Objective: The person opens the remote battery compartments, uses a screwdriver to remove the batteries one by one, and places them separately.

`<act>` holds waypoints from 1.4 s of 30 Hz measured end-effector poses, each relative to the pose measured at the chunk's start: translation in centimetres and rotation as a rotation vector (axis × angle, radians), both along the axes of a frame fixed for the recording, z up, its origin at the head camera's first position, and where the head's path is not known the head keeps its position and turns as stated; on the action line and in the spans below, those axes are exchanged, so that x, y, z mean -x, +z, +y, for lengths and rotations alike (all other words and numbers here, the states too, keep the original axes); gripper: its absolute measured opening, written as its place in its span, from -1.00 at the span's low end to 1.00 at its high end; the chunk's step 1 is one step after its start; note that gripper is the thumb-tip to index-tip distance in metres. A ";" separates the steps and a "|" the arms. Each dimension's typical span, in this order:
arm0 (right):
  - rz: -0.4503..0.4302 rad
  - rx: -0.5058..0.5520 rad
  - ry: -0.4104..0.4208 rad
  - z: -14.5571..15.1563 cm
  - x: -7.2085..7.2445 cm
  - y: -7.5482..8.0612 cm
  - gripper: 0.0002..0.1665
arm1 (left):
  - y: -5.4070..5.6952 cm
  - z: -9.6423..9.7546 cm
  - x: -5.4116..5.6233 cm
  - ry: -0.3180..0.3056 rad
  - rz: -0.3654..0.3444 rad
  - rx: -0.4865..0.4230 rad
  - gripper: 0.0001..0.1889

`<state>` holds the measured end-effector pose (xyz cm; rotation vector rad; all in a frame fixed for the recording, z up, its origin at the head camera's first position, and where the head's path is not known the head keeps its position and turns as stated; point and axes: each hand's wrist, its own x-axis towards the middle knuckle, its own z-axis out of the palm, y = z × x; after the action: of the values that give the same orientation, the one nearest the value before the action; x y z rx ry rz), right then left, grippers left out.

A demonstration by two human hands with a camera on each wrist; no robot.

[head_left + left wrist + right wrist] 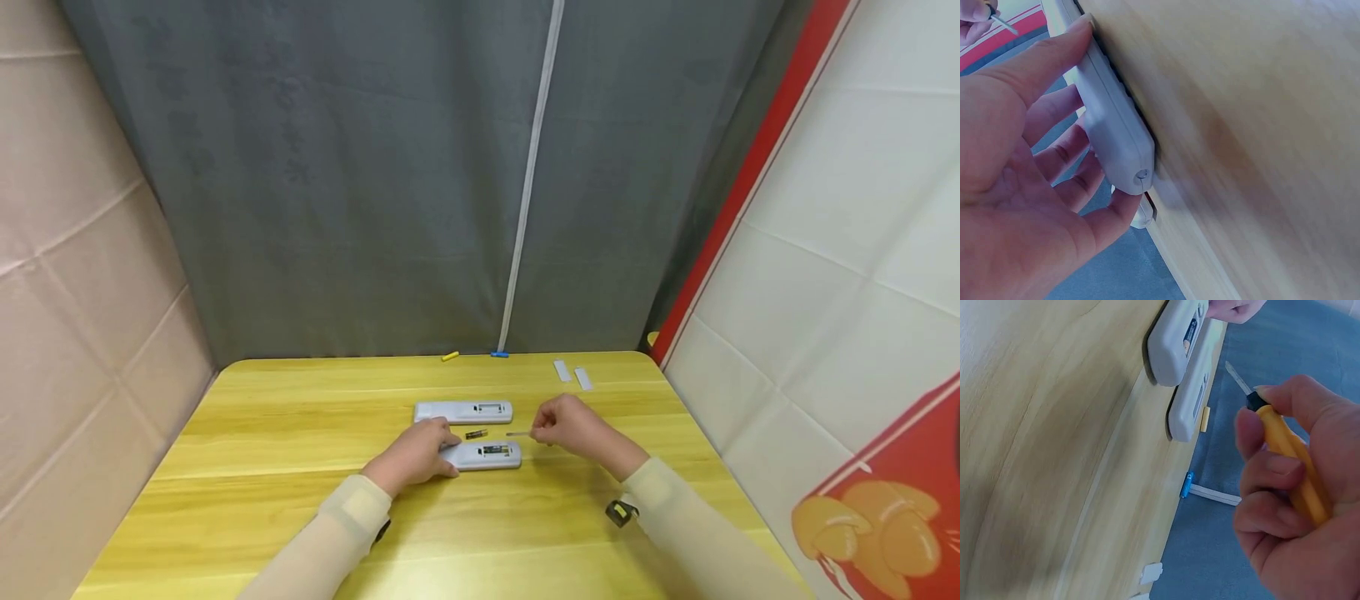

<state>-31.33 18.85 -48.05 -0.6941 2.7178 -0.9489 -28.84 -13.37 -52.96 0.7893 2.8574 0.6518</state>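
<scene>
Face down on the table lies a white remote control, its battery compartment uncovered with batteries inside. My left hand grips its left end, thumb on the near side and fingers along the far side. Raised just right of that remote, my right hand holds a screwdriver with a yellow-orange handle and a thin metal shaft. The tip is apart from the remote. A second white remote control lies behind, its compartment uncovered too. Loose dark batteries sit between the two remotes.
Two pale battery covers lie at the back right of the wooden table. Along the back edge are a small yellow cylinder and a small blue one. A grey curtain hangs behind.
</scene>
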 end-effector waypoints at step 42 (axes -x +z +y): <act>0.046 -0.231 0.146 -1.0 0.6 1.2 -0.84 | 0.5 0.3 -0.5 0.003 -0.024 -0.026 -0.45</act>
<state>-31.96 17.89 -46.83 -0.8621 2.7120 -0.5811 -28.35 -13.05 -52.47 0.7753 2.8343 0.6958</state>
